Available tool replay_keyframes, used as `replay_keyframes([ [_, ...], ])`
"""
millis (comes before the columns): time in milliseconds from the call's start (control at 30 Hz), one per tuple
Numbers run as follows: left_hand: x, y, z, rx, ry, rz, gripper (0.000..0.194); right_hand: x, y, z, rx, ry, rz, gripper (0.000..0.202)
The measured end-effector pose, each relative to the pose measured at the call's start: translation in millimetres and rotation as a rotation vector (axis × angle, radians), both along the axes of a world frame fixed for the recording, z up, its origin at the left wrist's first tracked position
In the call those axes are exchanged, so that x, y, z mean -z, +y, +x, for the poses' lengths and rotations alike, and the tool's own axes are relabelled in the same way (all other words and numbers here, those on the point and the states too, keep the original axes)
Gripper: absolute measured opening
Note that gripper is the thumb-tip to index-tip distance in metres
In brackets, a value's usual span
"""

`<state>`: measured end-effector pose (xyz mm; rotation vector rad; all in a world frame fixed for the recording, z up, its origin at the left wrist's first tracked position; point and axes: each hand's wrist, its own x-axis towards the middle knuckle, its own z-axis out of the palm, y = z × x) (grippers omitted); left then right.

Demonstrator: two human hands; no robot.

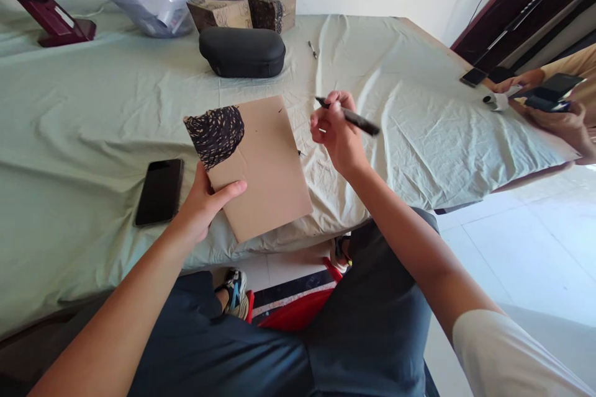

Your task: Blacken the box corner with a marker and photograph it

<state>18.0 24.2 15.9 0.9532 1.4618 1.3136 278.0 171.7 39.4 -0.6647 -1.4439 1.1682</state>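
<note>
Clamped in the left hand [205, 201], thumb pressed on the upper face and other fingers mostly hidden at the left edge: a brown piece of cardboard [272, 173], near the front edge of the wrinkled pale green cloth [84, 124], resting on it or raised a little, hard to tell which. Across its top left corner, a dense black scribble [216, 134] with brown showing through in thin gaps; near the top right corner, a short dark mark. In the air just right of the cardboard, the right hand [338, 130], closed on a black marker [361, 121] between thumb and fingers, narrow end toward the cardboard but apart from it, thick end out to the right. Just left of the left hand, flat on the cloth, a phone [159, 192] with a dark screen. Beyond the cardboard, a long black case [242, 53], with two patterned boxes [272, 9] behind; right of the case, a small pen [312, 49]. At the back left, a see-through bowl [153, 25] with papers and a white roll inside, and beside it a dark red stand [58, 22] with a black head. At the far right, a co-worker's hands [577, 127] at a dark device [552, 93].
</note>
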Motion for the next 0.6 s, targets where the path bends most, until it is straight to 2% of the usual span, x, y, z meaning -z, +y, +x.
replay_keyframes([
  [100, 1.1, 1, 5, -0.004, -0.013, 0.005, 0.091, -28.1, -29, -21, 0.088, -0.13, 0.206, 0.061],
  [167, 1.4, 2, 8, 0.013, -0.024, 0.002, 0.093, -35.9, -48, -34, 0.069, -0.202, 0.315, 0.053],
  [267, 2.4, 1, 10, 0.048, -0.015, 0.003, 0.1, -30.2, -63, -50, 0.017, -0.331, 0.462, 0.036],
  [400, 4.4, -1, 8, 0.064, 0.015, 0.015, 0.104, -18.2, -59, -59, 0.073, -0.657, 0.553, 0.023],
  [500, 4.6, -1, 8, 0.055, 0.007, 0.003, 0.107, -16.5, -54, -58, 0.073, -0.719, 0.588, 0.024],
  [600, 3.5, 1, 9, 0.046, -0.018, -0.008, 0.106, -16.5, -53, -54, 0.028, -0.675, 0.62, 0.021],
])
